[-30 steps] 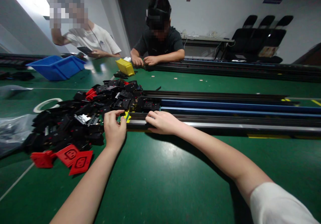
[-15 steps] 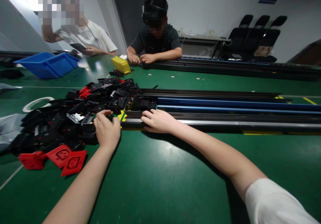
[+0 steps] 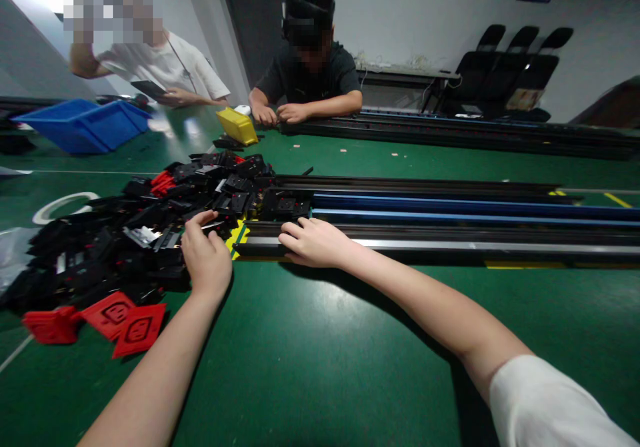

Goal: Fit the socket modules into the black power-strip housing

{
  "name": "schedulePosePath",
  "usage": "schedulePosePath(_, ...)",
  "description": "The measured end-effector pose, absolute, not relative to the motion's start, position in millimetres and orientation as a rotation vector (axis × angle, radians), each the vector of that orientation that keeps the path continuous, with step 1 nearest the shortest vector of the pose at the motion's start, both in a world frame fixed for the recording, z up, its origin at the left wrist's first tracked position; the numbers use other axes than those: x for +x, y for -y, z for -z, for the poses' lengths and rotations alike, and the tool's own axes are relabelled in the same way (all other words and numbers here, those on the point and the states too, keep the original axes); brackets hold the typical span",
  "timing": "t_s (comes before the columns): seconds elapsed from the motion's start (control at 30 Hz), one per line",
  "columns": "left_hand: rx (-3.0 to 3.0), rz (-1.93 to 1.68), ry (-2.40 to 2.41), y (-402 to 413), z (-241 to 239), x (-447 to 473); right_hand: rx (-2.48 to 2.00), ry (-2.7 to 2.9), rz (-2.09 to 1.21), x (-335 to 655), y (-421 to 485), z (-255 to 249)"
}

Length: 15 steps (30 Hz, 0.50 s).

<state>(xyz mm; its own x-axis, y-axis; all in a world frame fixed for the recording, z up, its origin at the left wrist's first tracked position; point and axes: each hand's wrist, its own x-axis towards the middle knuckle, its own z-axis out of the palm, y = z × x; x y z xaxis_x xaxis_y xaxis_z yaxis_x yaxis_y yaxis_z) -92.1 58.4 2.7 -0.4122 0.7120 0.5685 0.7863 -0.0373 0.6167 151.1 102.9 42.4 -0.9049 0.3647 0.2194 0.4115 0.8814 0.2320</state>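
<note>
A broad green counter [image 3: 360,360] carries everything; across its far edge a person in a dark shirt [image 3: 320,80] bends over, both hands at the end of some black rails; nearer, a long black rail with a silver strip [image 3: 450,248] runs rightward, in front of blue-lined black channels [image 3: 425,214]; left of its end spreads a heap of black plastic modules [image 3: 113,250]; a blue plastic bin [image 3: 75,127] stands beyond the heap.

The right hand [image 3: 315,242] lies on the silver-striped rail near its left end, fingers bent over it; how firmly they grip, I cannot tell; the left hand [image 3: 206,257] is at the heap's right edge, forefinger and thumb tips parted; whether they have hold of a module, I cannot tell; a small yellow bin [image 3: 239,127] sits tilted farther back; red square socket plates [image 3: 140,330] lie at the heap's near side.
</note>
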Motion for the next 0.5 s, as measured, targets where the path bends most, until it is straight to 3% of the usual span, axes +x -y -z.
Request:
schedulePosePath(0.23, -1.565, 1.197, 2.258, -63.5, 6.0, -88.6, -0.594, 2.872, 0.421, 151.3, -103.4, -41.9)
schedulePosePath(0.5, -1.662, 1.521, 2.13, -68.8, 7.4, -100.0, -0.584, 2.881, 0.409, 152.2, -103.2, -43.4)
